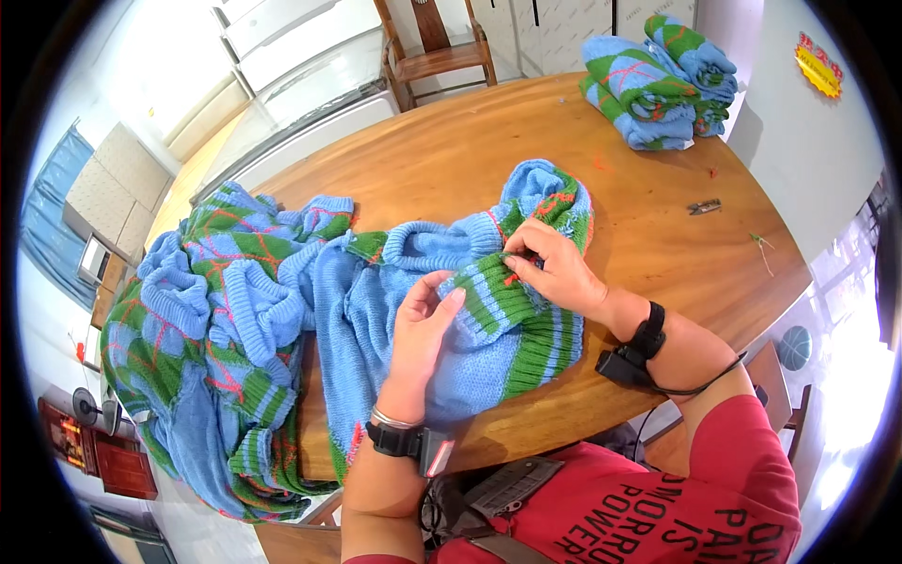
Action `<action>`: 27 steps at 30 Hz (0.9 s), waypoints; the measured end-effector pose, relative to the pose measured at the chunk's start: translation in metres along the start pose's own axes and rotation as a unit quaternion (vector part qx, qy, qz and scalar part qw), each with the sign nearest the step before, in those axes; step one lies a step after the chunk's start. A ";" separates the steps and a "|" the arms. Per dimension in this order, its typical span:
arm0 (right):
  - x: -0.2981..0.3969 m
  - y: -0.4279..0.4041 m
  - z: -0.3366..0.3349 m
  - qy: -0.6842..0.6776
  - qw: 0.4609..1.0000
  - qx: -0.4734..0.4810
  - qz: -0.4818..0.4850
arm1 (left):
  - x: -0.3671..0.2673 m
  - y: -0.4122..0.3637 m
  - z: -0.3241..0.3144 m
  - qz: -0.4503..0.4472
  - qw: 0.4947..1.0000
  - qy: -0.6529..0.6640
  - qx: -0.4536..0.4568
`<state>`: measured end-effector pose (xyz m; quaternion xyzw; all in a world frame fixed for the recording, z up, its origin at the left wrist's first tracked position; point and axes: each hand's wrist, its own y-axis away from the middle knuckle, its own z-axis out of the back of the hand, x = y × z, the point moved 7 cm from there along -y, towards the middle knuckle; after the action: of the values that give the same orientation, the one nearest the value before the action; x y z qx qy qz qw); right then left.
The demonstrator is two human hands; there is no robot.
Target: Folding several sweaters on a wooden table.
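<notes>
A blue, green and red knitted sweater [458, 381] lies spread on the wooden table before me, partly inside out. My left hand [426, 314] holds the edge of its green and blue ribbed cuff [486, 299] between thumb and fingers. At the cuff's other edge, the thumb and fingertips of my right hand [553, 264] pinch the knit, near some short red yarn ends. Just behind the cuff is the sweater's blue ribbed collar [440, 243]. Another part of patterned knit [564, 197] lies beyond my right hand.
More matching sweaters [211, 317] are heaped at the left, hanging over the table edge. Rolled knitwear [645, 92] is stacked at the far right. Small thread snips [705, 206] and loose yarn [762, 247] lie on the wooden table [662, 275]. A wooden chair [440, 60] stands beyond.
</notes>
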<state>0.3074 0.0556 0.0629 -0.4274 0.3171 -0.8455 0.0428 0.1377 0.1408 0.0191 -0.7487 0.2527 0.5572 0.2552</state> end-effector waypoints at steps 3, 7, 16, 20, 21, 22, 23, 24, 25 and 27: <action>-0.001 0.002 0.000 0.010 1.000 -0.007 0.004 | -0.002 0.000 0.002 -0.012 1.000 -0.011 -0.004; -0.002 0.001 -0.002 0.015 1.000 -0.007 0.007 | -0.001 -0.001 0.008 -0.023 0.998 -0.046 -0.028; 0.003 0.000 -0.002 0.035 0.999 0.006 0.037 | -0.006 -0.004 0.018 -0.055 0.994 -0.057 -0.072; -0.003 0.001 -0.007 0.079 0.994 0.050 0.047 | -0.004 -0.006 0.020 -0.040 0.996 -0.067 -0.052; -0.003 0.001 -0.010 0.083 0.993 0.061 0.059 | -0.004 -0.006 0.022 -0.041 0.995 -0.068 -0.055; -0.003 0.001 -0.009 0.080 0.993 0.063 0.061 | -0.002 -0.007 0.022 -0.039 0.995 -0.074 -0.057; 0.000 0.002 -0.012 0.101 0.987 0.095 0.085 | 0.000 -0.008 0.022 -0.037 0.994 -0.079 -0.058; 0.006 0.003 -0.016 0.120 0.978 0.128 0.111 | 0.000 -0.007 0.024 -0.043 0.994 -0.080 -0.067; 0.011 0.003 -0.016 0.116 0.978 0.130 0.115 | 0.001 -0.008 0.025 -0.045 0.993 -0.082 -0.072; 0.025 0.008 -0.021 0.161 0.961 0.150 0.170 | 0.001 -0.009 0.029 -0.052 0.992 -0.080 -0.083</action>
<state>0.2739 0.0507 0.0666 -0.2145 0.2576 -0.9212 0.1976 0.1236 0.1664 0.0114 -0.7320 0.1454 0.6206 0.2406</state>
